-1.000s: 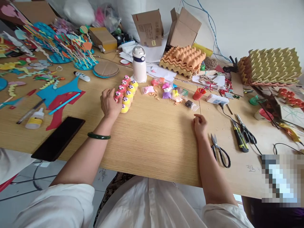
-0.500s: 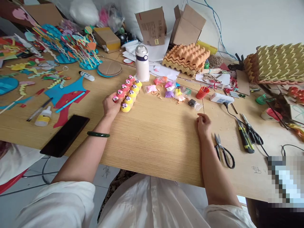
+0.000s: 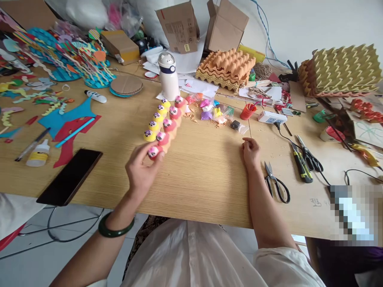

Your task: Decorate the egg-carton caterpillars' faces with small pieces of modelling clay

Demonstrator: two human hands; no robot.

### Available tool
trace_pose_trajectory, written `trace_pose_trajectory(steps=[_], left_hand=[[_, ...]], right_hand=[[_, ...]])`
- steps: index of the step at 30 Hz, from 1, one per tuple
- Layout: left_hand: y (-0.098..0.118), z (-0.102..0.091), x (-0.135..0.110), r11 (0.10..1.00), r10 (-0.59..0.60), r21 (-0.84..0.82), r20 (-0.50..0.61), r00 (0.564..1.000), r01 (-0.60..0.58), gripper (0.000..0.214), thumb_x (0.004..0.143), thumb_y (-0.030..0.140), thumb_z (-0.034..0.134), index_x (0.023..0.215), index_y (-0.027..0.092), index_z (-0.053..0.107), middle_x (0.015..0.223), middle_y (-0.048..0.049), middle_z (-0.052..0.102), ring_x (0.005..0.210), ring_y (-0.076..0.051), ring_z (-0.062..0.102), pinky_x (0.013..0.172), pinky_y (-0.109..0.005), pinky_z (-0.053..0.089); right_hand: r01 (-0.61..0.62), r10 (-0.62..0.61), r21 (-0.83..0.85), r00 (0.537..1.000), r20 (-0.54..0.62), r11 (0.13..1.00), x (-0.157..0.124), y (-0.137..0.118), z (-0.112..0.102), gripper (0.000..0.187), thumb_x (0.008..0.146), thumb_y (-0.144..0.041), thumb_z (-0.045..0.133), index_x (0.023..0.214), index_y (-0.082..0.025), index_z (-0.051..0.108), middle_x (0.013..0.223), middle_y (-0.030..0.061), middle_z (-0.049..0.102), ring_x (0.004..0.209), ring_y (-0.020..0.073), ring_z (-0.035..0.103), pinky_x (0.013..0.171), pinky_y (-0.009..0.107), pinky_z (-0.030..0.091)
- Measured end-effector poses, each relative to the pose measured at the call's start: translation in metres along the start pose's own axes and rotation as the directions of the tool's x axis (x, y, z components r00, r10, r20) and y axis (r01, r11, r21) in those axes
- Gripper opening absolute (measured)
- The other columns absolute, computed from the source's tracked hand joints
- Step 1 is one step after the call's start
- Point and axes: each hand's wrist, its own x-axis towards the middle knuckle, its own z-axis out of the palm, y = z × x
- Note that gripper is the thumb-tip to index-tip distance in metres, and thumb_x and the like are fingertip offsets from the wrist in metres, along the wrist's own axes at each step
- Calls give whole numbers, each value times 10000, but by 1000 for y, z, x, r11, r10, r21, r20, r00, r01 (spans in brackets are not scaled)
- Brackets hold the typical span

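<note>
The left hand is gripping the near end of a double row of small moulded figures, its thumb and fingers closing narrowly around the last pink-headed figure. Compared with the earlier view, that hand is drawing back toward the table edge, and the green bangle is now past the edge, over the floor. The row is also lying differently: it is stretching straighter up the wooden tabletop, with its far pink end just beside the white insulated bottle and a few wood shavings. Its yellow-headed line is running alongside the pink one, touching it.

The right hand is resting on the tabletop in much the same spot, fingers loosely curled and holding nothing — the black-handled scissors are lying just beside it. Small plastic bags of coloured clay are sitting between the row and a red cup of sticks, while a black phone is lying well to the left of the left hand.
</note>
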Motion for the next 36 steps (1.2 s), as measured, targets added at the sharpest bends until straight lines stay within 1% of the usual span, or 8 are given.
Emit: trace_pose_trajectory(steps=[2, 6, 14, 21, 25, 28, 32, 36], left_hand=[[21, 7, -25, 989, 130, -77, 9, 992, -129, 235, 994, 310, 740, 1192, 183, 755, 1191, -96, 785, 1086, -220, 744, 966, -328, 601], [39, 26, -59, 979, 199, -65, 164, 966, -191, 244, 1002, 261, 730, 1240, 209, 724, 1184, -88, 772, 1061, -212, 755, 952, -312, 605], [51, 28, -75, 953, 284, 26, 269, 920, -302, 346, 977, 446, 768, 1222, 215, 690, 1148, -64, 794, 992, -236, 780, 841, -332, 580], [42, 33, -29, 979, 198, 7, 210, 957, -204, 316, 1074, 418, 605, 1267, 207, 736, 1278, -99, 760, 1195, -238, 742, 993, -325, 585], [19, 75, 23, 978, 191, -129, 206, 960, -167, 558, 1045, 544, 600, 1445, 160, 659, 1520, -187, 624, 1447, -300, 596, 1241, -460, 481], [7, 114, 49, 966, 183, -233, 314, 931, -112, 743, 977, 620, 660, 1557, 166, 558, 1679, -208, 472, 1597, -342, 430, 1331, -533, 360], [1, 146, 57, 943, 145, -333, 461, 876, 20, 806, 946, 557, 680, 1604, 134, 488, 1690, -224, 459, 1603, -351, 422, 1342, -532, 340], [0, 151, 51, 924, 110, -372, 491, 864, 94, 716, 930, 534, 679, 1527, 153, 577, 1563, -187, 608, 1472, -330, 577, 1288, -498, 434]], right_hand=[[0, 0, 4, 1000, 4, 1000, 0, -1, 0, 200, 839, -331, 570, 938, -201, 686, 611, -49, 545, 548, 141, 462, 600, 307, 378], [5, -5, 15, 1000, -1, 1000, -2, -3, 1, 184, 839, -304, 549, 920, -201, 678, 594, -49, 543, 562, 147, 485, 604, 305, 383], [0, 1, 25, 1000, -14, 1000, -2, -6, 1, 156, 838, -257, 535, 889, -211, 676, 584, -45, 556, 558, 149, 480, 596, 304, 377], [-7, 7, 15, 1000, -6, 1000, -3, -4, 0, 165, 848, -267, 539, 915, -213, 680, 595, -45, 556, 563, 148, 463, 593, 304, 371], [-3, 3, -1, 1000, 5, 1000, -4, -6, 0, 172, 850, -292, 549, 924, -212, 682, 605, -40, 560, 572, 153, 476, 608, 311, 389], [1, -1, -21, 1000, -1, 1000, -5, -7, 0, 160, 848, -308, 557, 912, -218, 672, 593, -46, 553, 574, 155, 486, 607, 308, 390], [0, 0, -50, 1000, -2, 999, -6, -9, -1, 155, 843, -329, 567, 900, -221, 662, 583, -50, 547, 562, 153, 489, 602, 300, 393], [9, -11, -97, 1000, -22, 995, 3, -14, 5, 203, 872, -338, 509, 937, -218, 659, 620, -44, 545, 549, 145, 491, 591, 290, 400]])
